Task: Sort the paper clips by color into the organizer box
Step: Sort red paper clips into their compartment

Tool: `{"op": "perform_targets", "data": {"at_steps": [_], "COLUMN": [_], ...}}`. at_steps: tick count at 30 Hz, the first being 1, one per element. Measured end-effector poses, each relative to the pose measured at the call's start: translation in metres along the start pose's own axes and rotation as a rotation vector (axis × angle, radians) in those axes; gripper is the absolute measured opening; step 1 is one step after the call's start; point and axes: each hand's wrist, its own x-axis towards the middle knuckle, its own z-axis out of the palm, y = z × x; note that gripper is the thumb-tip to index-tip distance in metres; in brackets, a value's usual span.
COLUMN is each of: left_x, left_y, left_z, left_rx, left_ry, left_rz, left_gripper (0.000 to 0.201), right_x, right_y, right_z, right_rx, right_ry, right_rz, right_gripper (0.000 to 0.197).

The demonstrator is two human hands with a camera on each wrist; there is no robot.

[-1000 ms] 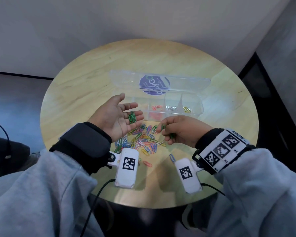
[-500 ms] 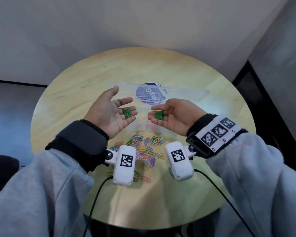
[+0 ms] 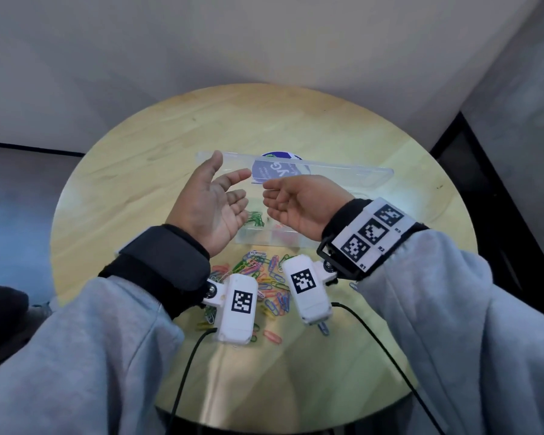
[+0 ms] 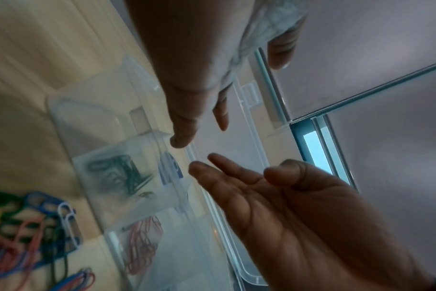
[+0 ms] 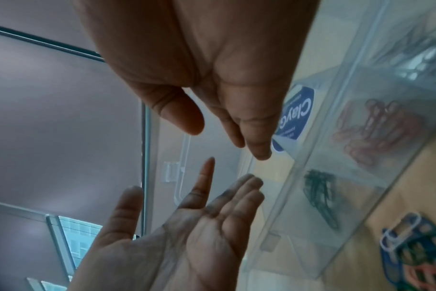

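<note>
Both hands empty, palms up over the clear organizer box (image 3: 343,171), fingers relaxed and spread.

Left hand (image 3: 212,204) and right hand (image 3: 299,204) hover fingertip to fingertip, not touching, holding nothing. Green paper clips (image 3: 254,218) lie in one box compartment below the fingertips, red paper clips (image 4: 142,246) in the next one (lid open, blue sticker on it). Mixed paper clip pile (image 3: 269,277) sits on the round wooden table (image 3: 123,189), just in front of the box.
</note>
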Motion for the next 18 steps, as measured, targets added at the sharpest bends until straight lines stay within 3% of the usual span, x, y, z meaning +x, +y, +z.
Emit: {"op": "perform_targets", "data": {"at_steps": [3,7,14,18], "left_x": [-0.003,-0.009,-0.018,-0.02], "left_y": [-0.001,-0.01,-0.036,-0.05], "left_z": [0.004,0.013,0.021,0.026], "left_rx": [0.165,0.426,1.336,1.616], "left_ry": [0.029,-0.004,-0.08,-0.04], "left_rz": [0.02,0.052,0.059,0.056], "left_gripper": [0.033,0.011,0.002,0.008], "right_x": [-0.015,-0.044,-0.074,-0.075], "right_y": [-0.004,-0.003,0.014,0.029], "right_z": [-0.013,-0.053,-0.103,-0.112], "right_rx": [-0.128,-0.334,-0.743,-1.086], "right_ry": [0.039,0.074,0.236,0.259], "right_rz": [-0.041,-0.085,-0.053,0.069], "right_gripper": [0.023,0.024,0.015,0.006]}}
